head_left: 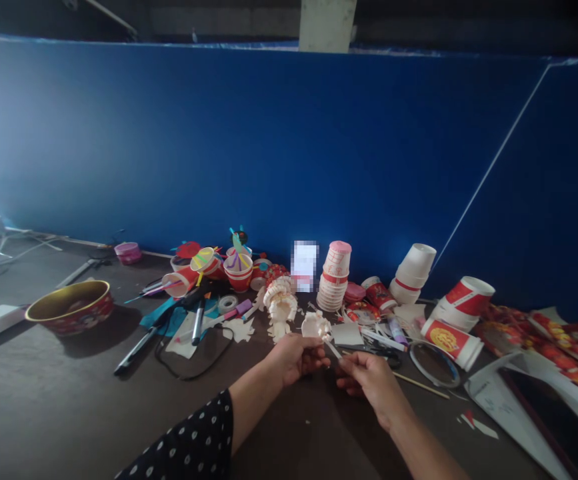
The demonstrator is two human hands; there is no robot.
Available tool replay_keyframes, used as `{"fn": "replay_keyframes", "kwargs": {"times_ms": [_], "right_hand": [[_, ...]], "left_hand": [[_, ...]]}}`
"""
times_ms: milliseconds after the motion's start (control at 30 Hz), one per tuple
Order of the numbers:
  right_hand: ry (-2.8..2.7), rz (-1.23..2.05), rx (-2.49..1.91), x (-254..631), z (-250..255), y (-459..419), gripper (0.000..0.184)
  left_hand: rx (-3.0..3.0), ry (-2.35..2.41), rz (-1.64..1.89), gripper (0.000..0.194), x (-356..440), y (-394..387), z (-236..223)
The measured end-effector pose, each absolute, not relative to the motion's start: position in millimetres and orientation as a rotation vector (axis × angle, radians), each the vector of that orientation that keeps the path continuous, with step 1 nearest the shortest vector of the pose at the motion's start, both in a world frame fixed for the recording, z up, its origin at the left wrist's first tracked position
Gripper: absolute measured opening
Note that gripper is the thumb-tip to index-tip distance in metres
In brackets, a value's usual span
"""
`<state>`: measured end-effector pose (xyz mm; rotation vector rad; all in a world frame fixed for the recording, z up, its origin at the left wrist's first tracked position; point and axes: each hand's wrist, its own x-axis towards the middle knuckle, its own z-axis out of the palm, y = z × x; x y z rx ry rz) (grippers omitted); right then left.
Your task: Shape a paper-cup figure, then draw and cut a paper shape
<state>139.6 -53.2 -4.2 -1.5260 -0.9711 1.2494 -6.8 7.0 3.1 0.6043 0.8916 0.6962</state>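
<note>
My left hand point(296, 357) is closed around a small white cut-paper cup piece point(315, 325) with fringed edges, held just above the dark table point(69, 400). My right hand point(369, 380) is pinched on a thin white strip point(333, 349) that reaches toward that piece. The two hands almost meet in the middle. Just beyond them stands a white fringed paper-cup figure point(279, 303). Black scissors point(379, 353) lie on the table right behind my right hand.
Stacks of red-and-white paper cups point(333, 277) and upturned white cups point(413, 270) line the blue wall point(269, 147). Decorated cups point(239, 270), pens point(197, 323), tape roll point(227, 304), a gold-rimmed bowl point(69, 307) lie left. Red patterned paper point(543, 337) and a wire ring point(431, 363) lie right.
</note>
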Motion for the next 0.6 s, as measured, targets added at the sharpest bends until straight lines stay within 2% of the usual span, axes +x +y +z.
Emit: {"fn": "replay_keyframes", "kwargs": {"times_ms": [600], "right_hand": [[-1.021,1.2,-1.499,141.2,-9.8,-52.5,0.027]], "left_hand": [[0.589,0.9,0.691,0.009,-7.0,5.7,6.6]]}}
